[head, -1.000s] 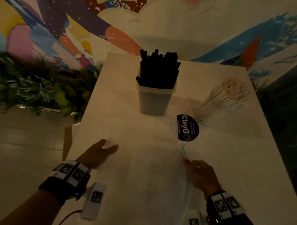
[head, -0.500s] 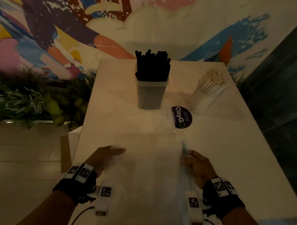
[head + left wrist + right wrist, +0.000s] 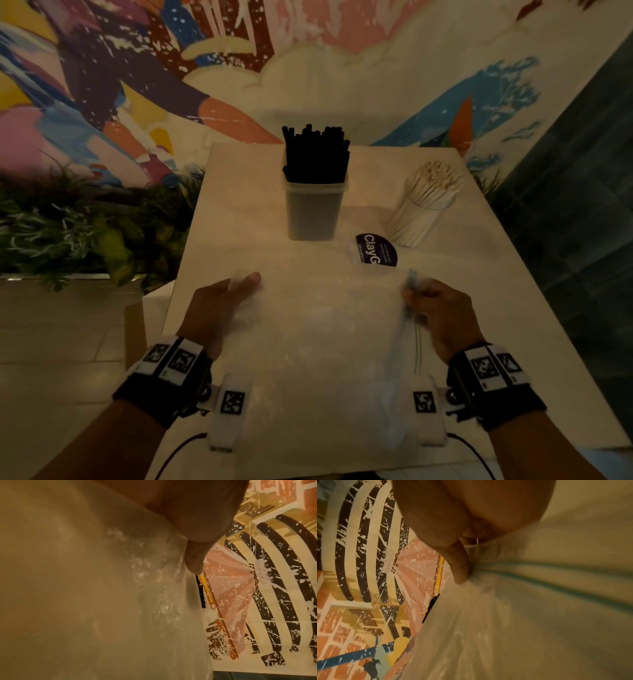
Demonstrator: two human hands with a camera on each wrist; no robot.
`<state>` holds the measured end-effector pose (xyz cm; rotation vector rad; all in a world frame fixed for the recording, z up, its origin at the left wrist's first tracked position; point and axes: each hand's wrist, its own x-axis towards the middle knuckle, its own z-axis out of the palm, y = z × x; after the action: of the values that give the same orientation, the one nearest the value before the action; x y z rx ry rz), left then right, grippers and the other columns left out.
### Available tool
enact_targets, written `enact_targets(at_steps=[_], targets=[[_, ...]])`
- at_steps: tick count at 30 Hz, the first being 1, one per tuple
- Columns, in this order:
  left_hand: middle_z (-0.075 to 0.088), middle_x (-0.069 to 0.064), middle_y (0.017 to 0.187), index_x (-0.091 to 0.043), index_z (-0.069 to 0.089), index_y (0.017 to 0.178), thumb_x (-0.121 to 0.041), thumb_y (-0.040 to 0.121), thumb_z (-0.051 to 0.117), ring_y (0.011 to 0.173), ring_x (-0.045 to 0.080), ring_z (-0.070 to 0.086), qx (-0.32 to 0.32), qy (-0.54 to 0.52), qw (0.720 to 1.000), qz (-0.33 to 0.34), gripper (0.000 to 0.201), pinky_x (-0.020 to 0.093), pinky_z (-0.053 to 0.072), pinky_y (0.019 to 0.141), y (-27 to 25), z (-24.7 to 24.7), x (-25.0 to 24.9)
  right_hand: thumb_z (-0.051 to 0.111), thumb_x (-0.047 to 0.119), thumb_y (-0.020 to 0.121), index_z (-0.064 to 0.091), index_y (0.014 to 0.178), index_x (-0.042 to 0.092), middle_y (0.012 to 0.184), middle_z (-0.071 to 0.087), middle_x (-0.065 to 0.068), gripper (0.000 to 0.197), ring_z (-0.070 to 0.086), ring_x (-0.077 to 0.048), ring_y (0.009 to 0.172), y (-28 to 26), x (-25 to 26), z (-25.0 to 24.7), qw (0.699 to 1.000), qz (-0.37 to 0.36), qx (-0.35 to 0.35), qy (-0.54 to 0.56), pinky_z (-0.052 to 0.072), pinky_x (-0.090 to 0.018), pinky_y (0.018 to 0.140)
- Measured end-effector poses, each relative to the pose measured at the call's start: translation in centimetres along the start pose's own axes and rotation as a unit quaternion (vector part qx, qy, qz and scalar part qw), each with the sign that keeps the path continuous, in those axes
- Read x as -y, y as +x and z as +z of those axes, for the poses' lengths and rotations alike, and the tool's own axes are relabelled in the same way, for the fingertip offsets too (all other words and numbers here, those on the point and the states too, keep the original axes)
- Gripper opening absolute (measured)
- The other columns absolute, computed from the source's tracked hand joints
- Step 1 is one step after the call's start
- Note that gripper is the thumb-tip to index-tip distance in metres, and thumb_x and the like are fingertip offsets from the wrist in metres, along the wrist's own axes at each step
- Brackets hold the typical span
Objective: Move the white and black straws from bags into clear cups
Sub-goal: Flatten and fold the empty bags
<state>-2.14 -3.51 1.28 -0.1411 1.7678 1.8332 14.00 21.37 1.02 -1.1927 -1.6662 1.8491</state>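
Observation:
Black straws stand bunched in a clear square cup at the table's far middle. White straws fill a second clear cup that leans at the far right. A limp, clear plastic bag lies flat on the table between my hands. My left hand holds its left edge with the thumb laid on top of the film. My right hand pinches the right edge, bunching the bluish plastic. I see no straws in the bag.
A round purple ClayGo sticker lies on the pale table near the white straws. Green plants line the left side below a painted mural wall. A dark wall stands to the right.
Both hands have drawn back toward me with the bag. My right hand has bunched the bag's right edge tighter.

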Motion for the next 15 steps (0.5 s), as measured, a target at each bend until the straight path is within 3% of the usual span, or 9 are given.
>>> enact_targets(at_steps=[3, 5, 7, 9, 12, 15], targets=[[0.061, 0.012, 0.074, -0.008, 0.068, 0.084, -0.032, 0.075, 0.073, 0.065, 0.025, 0.061, -0.013, 0.015, 1.000, 0.017, 0.026, 0.042, 0.057, 0.068, -0.1, 0.8, -0.7, 0.066, -0.008, 0.079, 0.066, 0.088, 0.001, 0.088, 0.064, -0.016, 0.013, 0.058, -0.028, 0.086, 1.2, 0.6, -1.7, 0.999, 0.003, 0.027, -0.023, 0.051, -0.041, 0.081], [0.063, 0.011, 0.075, -0.008, 0.070, 0.088, -0.039, 0.074, 0.070, 0.065, 0.024, 0.062, 0.006, 0.031, 0.999, 0.021, 0.035, 0.037, 0.055, 0.061, -0.1, 1.4, -0.8, 0.062, -0.006, 0.083, 0.066, 0.091, 0.004, 0.092, 0.065, -0.015, 0.014, 0.060, -0.027, 0.086, 1.6, 1.3, -3.1, 0.997, 0.012, 0.068, -0.040, 0.052, -0.036, 0.079], [0.069, 0.007, 0.087, -0.012, 0.072, 0.094, -0.048, 0.071, 0.064, 0.074, 0.025, 0.064, 0.052, 0.045, 0.997, 0.027, 0.044, 0.037, 0.054, 0.064, -0.4, 2.0, -1.0, 0.060, -0.003, 0.085, 0.067, 0.094, 0.008, 0.096, 0.067, -0.014, 0.016, 0.062, -0.024, 0.088, 2.0, 2.0, -4.6, 0.995, 0.020, 0.091, -0.044, 0.052, -0.034, 0.081], [0.072, 0.002, 0.096, -0.018, 0.076, 0.091, -0.051, 0.075, 0.064, 0.086, 0.024, 0.065, 0.083, 0.062, 0.994, 0.044, 0.038, 0.037, 0.053, 0.075, -0.5, 2.9, -1.0, 0.060, -0.002, 0.086, 0.068, 0.094, 0.011, 0.099, 0.067, -0.014, 0.017, 0.061, -0.026, 0.093, 2.5, 2.4, -6.1, 0.993, 0.024, 0.101, -0.051, 0.051, -0.039, 0.086], [0.074, -0.004, 0.088, -0.018, 0.078, 0.078, -0.027, 0.073, 0.067, 0.091, 0.020, 0.064, 0.084, -0.022, 0.995, 0.044, 0.015, 0.036, 0.049, 0.082, -0.7, 5.0, -1.1, 0.059, -0.003, 0.086, 0.067, 0.093, 0.011, 0.100, 0.065, -0.017, 0.018, 0.060, -0.028, 0.094, 3.4, 2.7, -8.2, 0.991, 0.032, 0.113, -0.064, 0.050, -0.041, 0.086], [0.073, -0.001, 0.082, -0.010, 0.074, 0.079, -0.003, 0.076, 0.062, 0.086, 0.020, 0.065, 0.074, -0.106, 0.991, 0.025, 0.015, 0.033, 0.053, 0.074, -0.8, 6.5, -1.2, 0.059, -0.004, 0.085, 0.067, 0.094, 0.010, 0.103, 0.065, -0.022, 0.018, 0.060, -0.034, 0.099, 3.9, 3.1, -9.7, 0.991, 0.024, 0.124, -0.049, 0.050, -0.042, 0.087]])
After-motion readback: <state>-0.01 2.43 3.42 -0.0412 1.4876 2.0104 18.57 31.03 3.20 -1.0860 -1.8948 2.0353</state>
